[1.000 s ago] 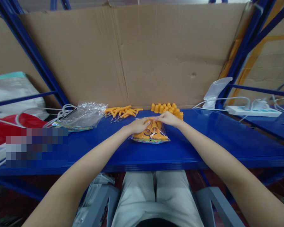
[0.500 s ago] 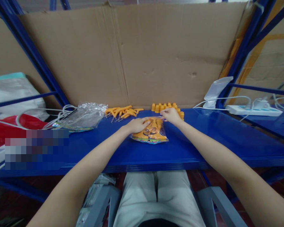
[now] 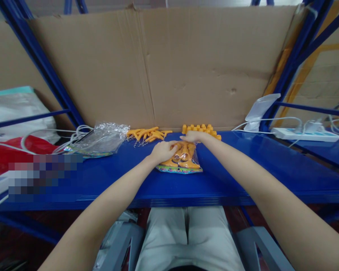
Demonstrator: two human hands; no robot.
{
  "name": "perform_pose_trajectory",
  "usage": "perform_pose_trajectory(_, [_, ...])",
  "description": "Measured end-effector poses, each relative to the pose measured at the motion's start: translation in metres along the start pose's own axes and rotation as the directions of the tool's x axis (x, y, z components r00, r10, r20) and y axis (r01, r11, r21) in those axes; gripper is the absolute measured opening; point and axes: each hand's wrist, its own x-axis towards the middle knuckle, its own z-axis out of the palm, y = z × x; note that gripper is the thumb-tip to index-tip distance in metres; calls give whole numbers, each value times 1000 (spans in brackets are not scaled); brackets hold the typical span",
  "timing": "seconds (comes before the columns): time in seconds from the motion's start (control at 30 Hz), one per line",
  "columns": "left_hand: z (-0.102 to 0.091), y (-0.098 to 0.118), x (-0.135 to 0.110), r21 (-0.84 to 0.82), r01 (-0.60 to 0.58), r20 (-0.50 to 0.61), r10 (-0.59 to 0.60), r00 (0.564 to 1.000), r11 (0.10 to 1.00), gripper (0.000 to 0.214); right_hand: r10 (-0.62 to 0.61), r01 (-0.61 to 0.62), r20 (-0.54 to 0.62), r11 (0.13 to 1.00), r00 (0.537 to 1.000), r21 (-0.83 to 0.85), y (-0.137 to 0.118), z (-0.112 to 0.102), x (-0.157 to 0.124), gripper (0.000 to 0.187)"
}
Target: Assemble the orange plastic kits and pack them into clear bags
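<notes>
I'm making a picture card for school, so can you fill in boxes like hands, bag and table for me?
Left hand: touching the upper left of a clear plastic bag with a colourful strip
Right hand: at the bag's top edge
Inside bag: orange pieces
Behind, left: orange branching pieces with thin curly strands
Behind, right: small orange cup-shaped pieces
Table: shiny blue surface
Back: brown cardboard sheet

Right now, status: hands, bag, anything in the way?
Left hand on left side of clear plastic bag; right hand at its far edge. Bag on blue tabletop, orange pieces inside. Orange cup-shaped pieces close beyond right hand.
</notes>
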Motion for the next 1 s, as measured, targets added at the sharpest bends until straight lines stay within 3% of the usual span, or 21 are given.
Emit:
perform_pose_trajectory(0.1, [1, -2, -1, -10, 13, -39, -14, 999, 1000, 42, 139, -128, 216, 990, 966, -66, -11, -9, -4, 53])
perform_pose_trajectory(0.23, [2, -6, -2, -40, -47, -69, 44, 997, 998, 41, 187, -185, 419, 982, 888, -46, -31, -28, -23, 47])
perform_pose_trajectory(0.33, [5, -9, -2, -77, -125, -95, 118, 989, 989, 39, 291, -289, 404, 955, 867, -67, -40, -36, -40, 40])
perform_pose_trajectory(0.43, [7, -11, -2, -119, -186, -126, 171, 977, 975, 37, 229, -230, 343, 972, 911, -38, -43, -36, -52, 33])
perform_pose_trajectory(0.5, [9, -12, -2, -125, -203, -133, 186, 973, 971, 37, 184, -213, 370, 976, 911, 38, -45, -33, -60, 29])
perform_pose_trajectory(0.57, [10, -13, -2, -117, -207, -141, 190, 972, 971, 38, 198, -316, 506, 936, 840, 157, -48, -30, -67, 28])
perform_pose_trajectory(0.63, [10, -14, -3, -108, -218, -151, 200, 968, 970, 39, 244, -491, 621, 831, 745, 262, -51, -28, -75, 28])
perform_pose_trajectory(0.7, [10, -13, -3, -104, -232, -159, 214, 964, 967, 39, 301, -613, 642, 714, 705, 338, -54, -28, -82, 24])
perform_pose_trajectory(0.77, [9, -12, -3, -106, -236, -165, 217, 962, 966, 37, 345, -644, 601, 654, 720, 396, -55, -28, -88, 20])
perform_pose_trajectory(0.87, [5, -10, -4, -129, -200, -211, 171, 962, 971, 35, 306, -580, 536, 663, 787, 473, -54, -27, -92, 14])
perform_pose_trajectory(0.93, [0, -10, -4, -179, -169, -306, 109, 946, 969, 35, 236, -508, 495, 675, 836, 535, -54, -27, -94, 13])
perform_pose_trajectory(1.0, [-5, -15, -3, -271, -159, -429, 29, 903, 949, 37, 205, -455, 440, 662, 874, 596, -56, -31, -97, 15])
